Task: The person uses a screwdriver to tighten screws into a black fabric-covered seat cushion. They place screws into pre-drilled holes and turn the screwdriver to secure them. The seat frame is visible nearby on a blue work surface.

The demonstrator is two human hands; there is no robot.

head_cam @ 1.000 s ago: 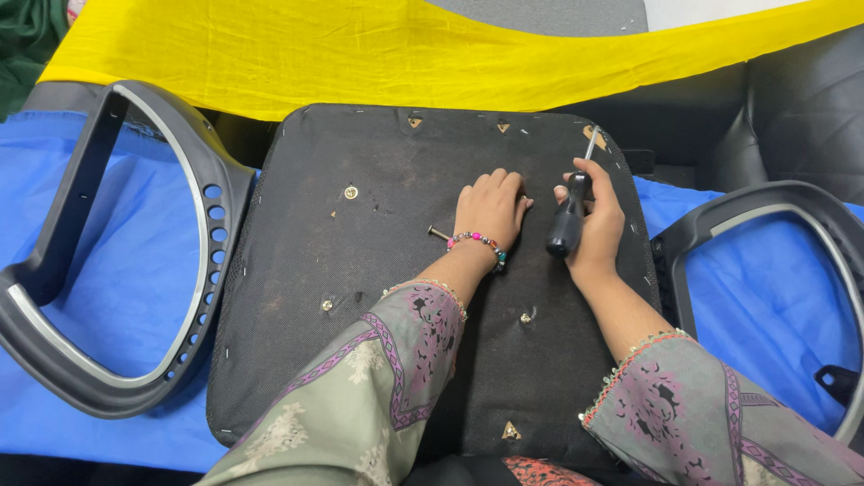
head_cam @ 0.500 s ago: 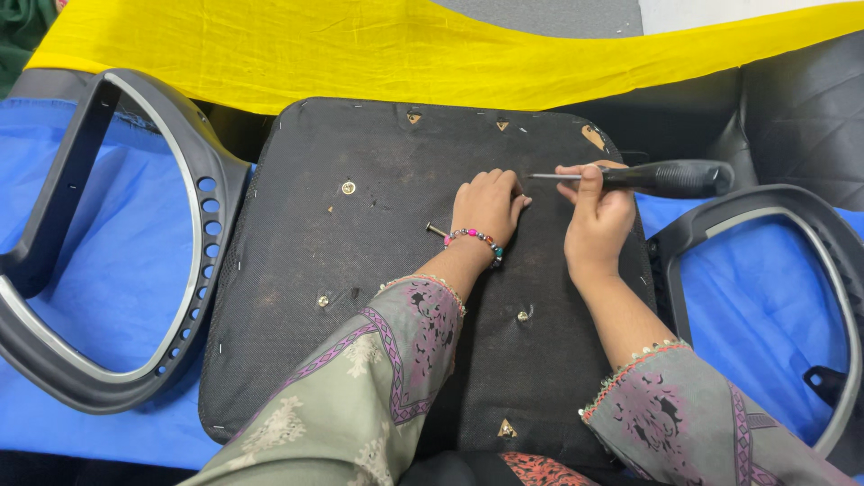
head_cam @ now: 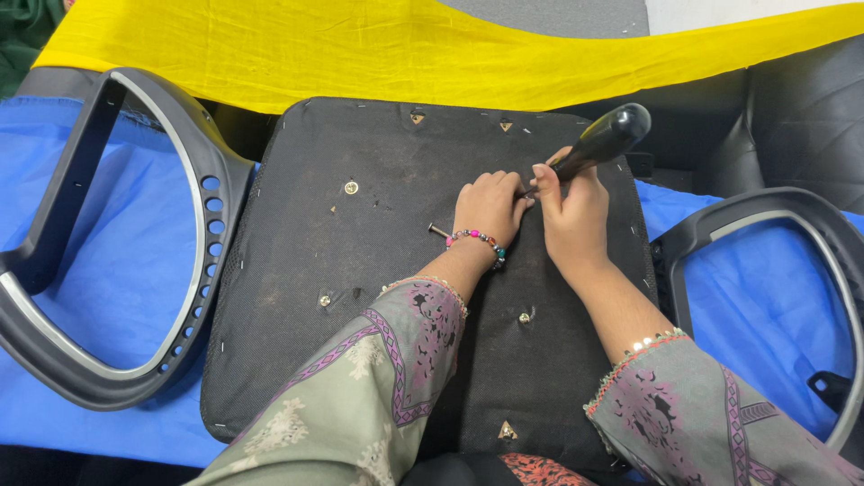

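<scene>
Seen from the head view, a flat black seat panel with rounded corners is laid upside down over a blue cloth. Its surface is a rough, woven fabric, dotted with small metal fittings and staples along the edge. A black-handled screwdriver is held in the right hand, whose grip is closed round the lower handle; the tool is tilted, handle up and to the right, with the tip down near the upper middle of the panel. The tip itself is hidden behind the fingers. The left hand is laid on the panel just beside the right one, fingers curled down at the tip; whether anything is pinched there cannot be told. A beaded bracelet is worn on that wrist, and a short metal bolt is seen just left of it.

Two curved grey plastic armrests are set on the cloth: the left armrest, with a row of oval holes, and the right armrest, cut off by the frame edge. A yellow cloth is draped across the top. Patterned sleeves cover the near edge of the panel.
</scene>
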